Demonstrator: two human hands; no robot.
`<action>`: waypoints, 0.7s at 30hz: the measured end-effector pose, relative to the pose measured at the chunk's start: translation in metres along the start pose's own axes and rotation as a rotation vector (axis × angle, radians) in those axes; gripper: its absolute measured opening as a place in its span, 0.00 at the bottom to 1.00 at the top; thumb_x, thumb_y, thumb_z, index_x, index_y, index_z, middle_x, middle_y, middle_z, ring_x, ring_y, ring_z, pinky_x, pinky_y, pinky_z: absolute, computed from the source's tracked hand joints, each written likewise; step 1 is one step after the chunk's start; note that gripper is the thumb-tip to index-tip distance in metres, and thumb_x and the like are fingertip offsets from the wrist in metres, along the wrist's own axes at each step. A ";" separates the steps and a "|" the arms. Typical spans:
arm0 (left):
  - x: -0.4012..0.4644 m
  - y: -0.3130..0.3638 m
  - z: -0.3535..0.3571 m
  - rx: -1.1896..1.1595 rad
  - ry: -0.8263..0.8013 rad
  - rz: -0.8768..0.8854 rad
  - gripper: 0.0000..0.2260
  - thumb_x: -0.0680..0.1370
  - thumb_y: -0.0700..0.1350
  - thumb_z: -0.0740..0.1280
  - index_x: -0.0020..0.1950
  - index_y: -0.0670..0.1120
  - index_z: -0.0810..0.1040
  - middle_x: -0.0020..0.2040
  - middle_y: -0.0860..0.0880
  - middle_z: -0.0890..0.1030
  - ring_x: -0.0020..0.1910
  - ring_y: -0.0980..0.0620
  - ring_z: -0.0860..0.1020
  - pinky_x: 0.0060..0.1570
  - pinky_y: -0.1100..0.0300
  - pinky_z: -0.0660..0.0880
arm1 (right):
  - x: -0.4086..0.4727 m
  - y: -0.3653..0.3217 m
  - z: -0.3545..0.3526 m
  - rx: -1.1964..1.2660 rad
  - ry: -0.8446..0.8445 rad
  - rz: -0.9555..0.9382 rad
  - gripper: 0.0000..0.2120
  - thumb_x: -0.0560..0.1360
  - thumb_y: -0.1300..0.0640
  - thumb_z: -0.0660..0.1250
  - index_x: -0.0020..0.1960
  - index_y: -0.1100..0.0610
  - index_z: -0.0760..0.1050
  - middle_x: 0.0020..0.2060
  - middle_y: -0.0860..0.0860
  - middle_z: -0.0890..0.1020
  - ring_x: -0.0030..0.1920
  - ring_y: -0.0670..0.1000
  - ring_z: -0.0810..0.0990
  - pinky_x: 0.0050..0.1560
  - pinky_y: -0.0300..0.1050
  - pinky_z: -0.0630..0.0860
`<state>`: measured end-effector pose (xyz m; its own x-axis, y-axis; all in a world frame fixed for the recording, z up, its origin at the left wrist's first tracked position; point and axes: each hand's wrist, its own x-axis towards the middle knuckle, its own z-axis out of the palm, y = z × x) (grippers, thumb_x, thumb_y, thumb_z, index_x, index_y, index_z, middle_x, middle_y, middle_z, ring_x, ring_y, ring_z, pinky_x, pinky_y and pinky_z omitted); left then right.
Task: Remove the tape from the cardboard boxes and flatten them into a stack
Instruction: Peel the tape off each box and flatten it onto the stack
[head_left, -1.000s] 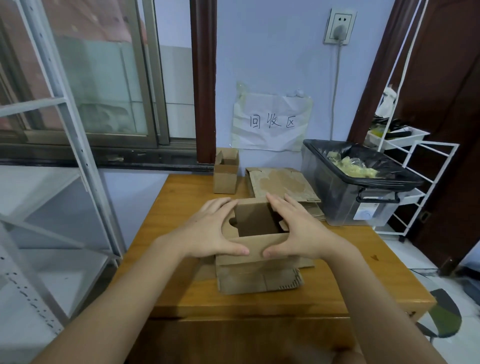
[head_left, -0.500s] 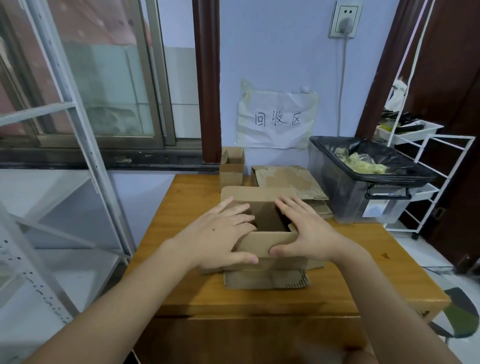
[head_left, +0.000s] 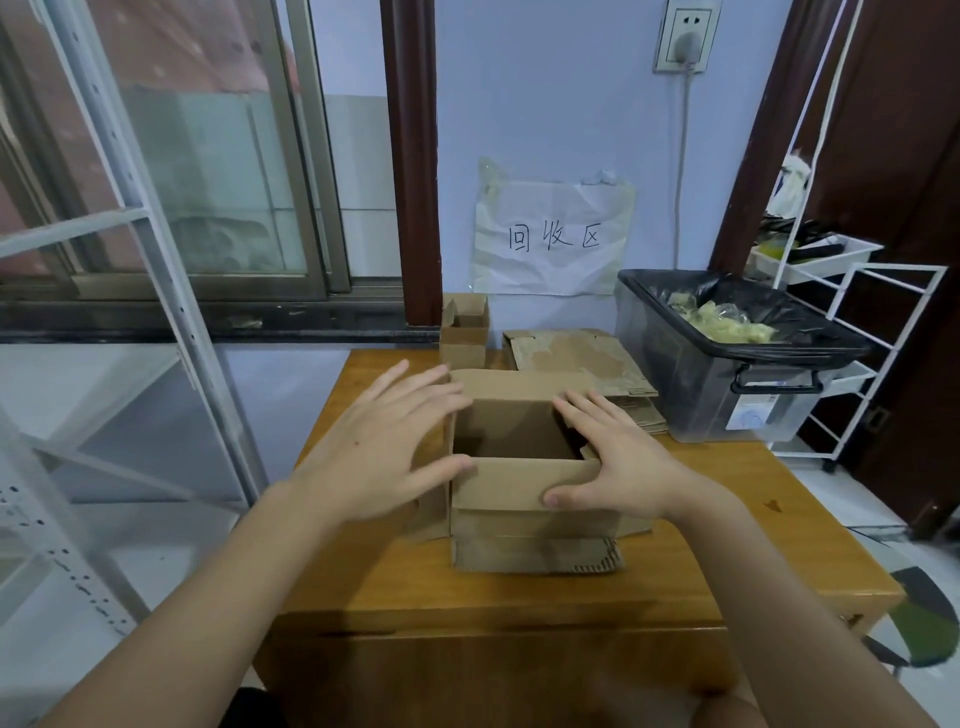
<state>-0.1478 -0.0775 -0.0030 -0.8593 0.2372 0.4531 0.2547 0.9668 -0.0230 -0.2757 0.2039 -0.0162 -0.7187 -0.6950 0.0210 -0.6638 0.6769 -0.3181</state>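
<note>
cardboard box (head_left: 524, 483) stands open on the desk (head_left: 779, 530) before me; my left hand (head_left: 382, 452) and right hand (head_left: 618, 462), fingers spread, press its sides, seemingly touching.

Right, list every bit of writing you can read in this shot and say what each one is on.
"回收区": handwritten in dark strokes on the crumpled white paper sign taped to the wall behind the table.
Label on the front of the clear bin: print too small and blurred to read.
Open cardboard box between the hands, small box and flattened cardboard: no legible print.
</note>
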 end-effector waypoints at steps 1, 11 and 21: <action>-0.008 -0.005 0.002 -0.027 0.026 -0.046 0.31 0.81 0.72 0.52 0.80 0.58 0.67 0.81 0.58 0.64 0.80 0.64 0.49 0.79 0.57 0.40 | 0.000 -0.001 0.000 0.002 0.002 -0.001 0.58 0.65 0.24 0.69 0.83 0.41 0.42 0.81 0.38 0.43 0.81 0.43 0.38 0.79 0.55 0.49; -0.038 0.001 0.033 -0.275 -0.219 -0.393 0.39 0.77 0.74 0.55 0.84 0.61 0.50 0.84 0.61 0.47 0.83 0.54 0.47 0.78 0.52 0.49 | 0.002 -0.002 -0.002 -0.018 -0.001 -0.007 0.56 0.67 0.27 0.71 0.83 0.42 0.42 0.82 0.39 0.45 0.81 0.42 0.39 0.79 0.53 0.51; 0.038 0.012 0.020 -0.029 -0.413 -0.380 0.53 0.72 0.82 0.44 0.85 0.48 0.42 0.85 0.45 0.42 0.84 0.47 0.40 0.81 0.47 0.38 | 0.000 -0.006 -0.003 -0.077 -0.016 -0.002 0.56 0.68 0.29 0.72 0.83 0.43 0.42 0.81 0.38 0.44 0.81 0.43 0.40 0.79 0.53 0.53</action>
<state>-0.1866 -0.0552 -0.0040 -0.9939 -0.1038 0.0381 -0.0995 0.9899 0.1005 -0.2725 0.2000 -0.0114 -0.7142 -0.6999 0.0065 -0.6798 0.6914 -0.2446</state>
